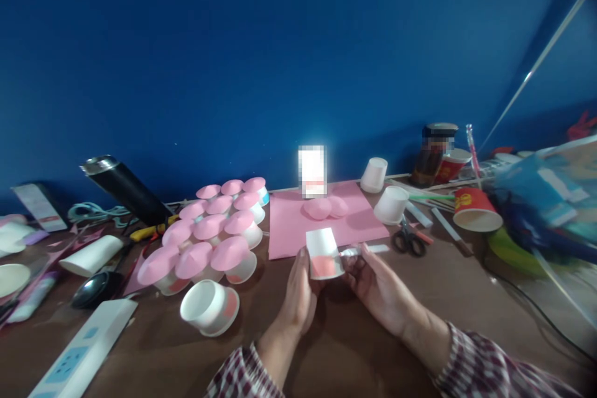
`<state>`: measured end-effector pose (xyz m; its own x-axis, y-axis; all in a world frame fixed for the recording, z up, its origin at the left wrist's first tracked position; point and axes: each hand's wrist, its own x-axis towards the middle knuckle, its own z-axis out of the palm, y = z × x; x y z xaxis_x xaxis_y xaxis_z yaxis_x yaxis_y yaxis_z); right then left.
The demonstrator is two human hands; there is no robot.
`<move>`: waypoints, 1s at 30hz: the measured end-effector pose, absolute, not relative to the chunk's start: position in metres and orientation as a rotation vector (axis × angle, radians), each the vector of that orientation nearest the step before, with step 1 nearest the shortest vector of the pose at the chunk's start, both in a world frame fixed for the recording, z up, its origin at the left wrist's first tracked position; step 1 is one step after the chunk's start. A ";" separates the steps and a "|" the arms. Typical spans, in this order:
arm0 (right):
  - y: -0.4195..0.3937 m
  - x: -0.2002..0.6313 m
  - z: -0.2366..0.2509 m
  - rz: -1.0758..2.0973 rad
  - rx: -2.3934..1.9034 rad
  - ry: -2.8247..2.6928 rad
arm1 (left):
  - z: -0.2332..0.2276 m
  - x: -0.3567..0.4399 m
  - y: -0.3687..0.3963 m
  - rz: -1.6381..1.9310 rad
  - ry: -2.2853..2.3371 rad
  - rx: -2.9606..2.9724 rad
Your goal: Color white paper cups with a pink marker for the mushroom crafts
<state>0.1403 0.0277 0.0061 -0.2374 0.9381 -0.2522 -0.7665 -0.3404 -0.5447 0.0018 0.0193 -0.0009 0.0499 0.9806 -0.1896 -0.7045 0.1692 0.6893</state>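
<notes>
- holding one white cup [323,253] upside down between both hands: left hand [298,295] clasps its left side, right hand [377,286] closes on its right side and pinches a thin white stick [368,250].
- cup sits above the brown table [354,348], just in front of a pink sheet [298,224]; its lower band looks pink, blurred.
- two pink discs [326,207] lie on the sheet.
- about twelve pink-topped cups [212,230] cluster to the left; one open cup [209,308] lies on its side nearer.
- two more white cups [385,193] stand upside down to the right, with scissors [408,239] beside them.
- one red cup [476,210] lies tipped; things beyond it are blurred and cut off.
- a power strip [79,351] is cut off at the bottom left.
</notes>
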 end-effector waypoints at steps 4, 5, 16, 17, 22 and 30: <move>0.024 0.139 0.005 1.845 -0.647 -0.365 | -0.001 0.000 0.017 1.391 0.705 0.485; 0.024 0.139 0.004 1.845 -0.650 -0.376 | -0.001 -0.001 0.017 1.382 0.705 0.475; 0.015 0.149 0.025 1.144 -0.920 -0.952 | 0.011 -0.001 0.013 1.165 0.759 0.394; 0.014 0.150 0.026 1.031 -0.948 -1.032 | 0.010 -0.001 0.013 1.159 0.749 0.403; 0.005 0.152 0.024 0.867 -1.000 -1.282 | 0.005 -0.001 0.015 1.207 0.752 0.401; 0.003 0.151 0.023 0.869 -1.000 -1.358 | 0.008 -0.001 0.015 1.101 0.707 0.463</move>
